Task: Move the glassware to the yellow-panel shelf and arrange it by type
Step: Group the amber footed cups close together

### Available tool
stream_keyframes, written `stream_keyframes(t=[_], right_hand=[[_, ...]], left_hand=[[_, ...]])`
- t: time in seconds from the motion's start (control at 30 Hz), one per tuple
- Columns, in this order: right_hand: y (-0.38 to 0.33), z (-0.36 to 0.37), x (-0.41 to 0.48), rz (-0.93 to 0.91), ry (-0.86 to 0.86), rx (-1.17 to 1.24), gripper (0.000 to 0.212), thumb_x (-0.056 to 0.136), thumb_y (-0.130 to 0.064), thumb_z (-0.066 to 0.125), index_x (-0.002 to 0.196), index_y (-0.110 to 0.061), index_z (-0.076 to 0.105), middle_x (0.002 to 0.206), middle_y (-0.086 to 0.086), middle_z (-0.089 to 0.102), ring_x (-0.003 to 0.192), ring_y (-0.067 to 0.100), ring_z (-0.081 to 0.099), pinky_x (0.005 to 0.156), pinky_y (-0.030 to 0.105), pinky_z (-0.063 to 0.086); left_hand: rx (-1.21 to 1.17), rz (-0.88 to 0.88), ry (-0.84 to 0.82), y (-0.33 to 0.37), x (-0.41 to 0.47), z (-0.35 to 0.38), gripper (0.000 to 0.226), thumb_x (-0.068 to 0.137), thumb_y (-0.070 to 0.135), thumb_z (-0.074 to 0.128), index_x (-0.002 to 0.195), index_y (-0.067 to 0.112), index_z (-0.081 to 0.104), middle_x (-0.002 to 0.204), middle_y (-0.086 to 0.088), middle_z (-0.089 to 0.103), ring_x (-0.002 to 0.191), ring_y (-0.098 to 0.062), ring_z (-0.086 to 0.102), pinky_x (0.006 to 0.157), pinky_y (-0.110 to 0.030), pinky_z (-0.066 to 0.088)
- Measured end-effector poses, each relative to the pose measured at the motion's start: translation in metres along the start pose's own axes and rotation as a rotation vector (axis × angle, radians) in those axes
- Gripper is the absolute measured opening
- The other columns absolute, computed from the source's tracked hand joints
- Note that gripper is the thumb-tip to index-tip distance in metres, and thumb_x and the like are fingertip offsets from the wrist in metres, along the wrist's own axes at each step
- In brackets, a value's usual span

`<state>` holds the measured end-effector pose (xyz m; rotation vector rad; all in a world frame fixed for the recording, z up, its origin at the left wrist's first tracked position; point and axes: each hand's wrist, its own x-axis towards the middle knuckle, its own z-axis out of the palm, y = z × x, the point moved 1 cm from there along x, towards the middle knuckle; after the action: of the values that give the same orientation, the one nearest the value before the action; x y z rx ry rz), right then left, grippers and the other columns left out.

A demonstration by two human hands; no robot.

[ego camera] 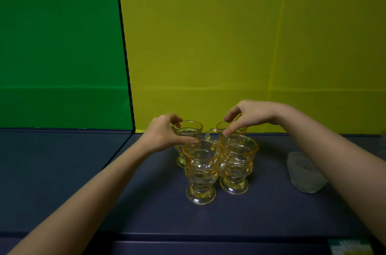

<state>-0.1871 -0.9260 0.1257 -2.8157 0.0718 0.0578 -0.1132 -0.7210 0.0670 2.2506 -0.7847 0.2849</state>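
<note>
Standing upright in a tight cluster on the dark shelf (146, 213), before the yellow panel (250, 45), four amber footed mugs are seen from the head view. The far-left mug (189, 129) is pinched at its rim by the left hand (165, 135); the far-right mug (231, 129) is pinched likewise by the right hand (250, 115). Each hand is nearest its own mug. The near pair (201, 173) is untouched, just in front. A frosted glass (302, 173) is noted well apart, right.

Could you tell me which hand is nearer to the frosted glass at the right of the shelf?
Right. The right hand is at the rear right amber cup, left of and behind the frosted glass; the left hand is farther left still.
</note>
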Motion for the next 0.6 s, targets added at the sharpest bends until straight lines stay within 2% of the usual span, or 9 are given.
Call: stream_keyframes(t=[0.13,0.3,0.37,0.47,0.53,0.6], right_hand=[[0.009,0.0,-0.003,0.002,0.0,0.022,0.064,0.075,-0.04,0.07,0.129,-0.012,0.052,0.134,0.002,0.054,0.12,0.017,0.05,0.097,0.026,0.04],[0.011,0.002,-0.011,-0.014,0.029,0.041,0.061,0.08,-0.044,0.063,0.131,-0.013,0.05,0.139,0.001,0.051,0.125,0.016,0.047,0.103,0.027,0.034],[0.01,0.001,-0.023,-0.042,0.154,0.018,0.056,0.082,-0.046,0.059,0.127,-0.014,0.054,0.134,0.002,0.055,0.122,0.017,0.051,0.103,0.029,0.037],[0.007,0.005,-0.051,-0.124,0.426,-0.009,0.049,0.08,-0.053,0.055,0.111,-0.017,0.065,0.115,0.002,0.067,0.103,0.016,0.061,0.091,0.028,0.046],[0.002,0.013,-0.073,-0.152,0.476,-0.007,0.066,0.069,-0.07,0.043,0.104,-0.02,0.067,0.104,-0.003,0.068,0.091,0.014,0.062,0.084,0.031,0.049],[0.0,0.022,-0.087,-0.146,0.442,-0.058,0.085,0.057,-0.081,0.028,0.108,-0.024,0.064,0.105,-0.008,0.065,0.09,0.011,0.06,0.085,0.032,0.049]], left_hand=[[-0.019,0.005,-0.023,0.009,0.002,0.009,0.077,0.052,0.044,0.082,0.115,0.009,0.056,0.1,0.0,0.06,0.083,-0.014,0.056,0.076,-0.031,0.05],[-0.065,-0.002,-0.078,0.014,0.0,0.011,0.078,0.055,0.045,0.08,0.119,0.01,0.053,0.112,-0.003,0.059,0.092,-0.016,0.056,0.081,-0.029,0.048],[-0.069,-0.016,-0.068,0.012,-0.004,0.004,0.077,0.058,0.046,0.077,0.122,0.012,0.052,0.116,0.001,0.056,0.103,-0.015,0.054,0.086,-0.028,0.044],[-0.148,0.071,0.098,0.011,-0.018,-0.016,0.055,0.07,0.039,0.07,0.118,0.015,0.057,0.116,-0.002,0.061,0.105,-0.015,0.056,0.092,-0.032,0.045],[-0.296,0.125,0.091,0.019,-0.034,-0.025,0.048,0.072,0.044,0.063,0.111,0.016,0.062,0.105,0.0,0.066,0.095,-0.009,0.062,0.087,-0.027,0.049],[-0.367,0.147,-0.035,0.028,-0.053,-0.025,0.05,0.071,0.055,0.064,0.108,0.02,0.064,0.1,0.008,0.067,0.089,-0.001,0.063,0.079,-0.014,0.048]])
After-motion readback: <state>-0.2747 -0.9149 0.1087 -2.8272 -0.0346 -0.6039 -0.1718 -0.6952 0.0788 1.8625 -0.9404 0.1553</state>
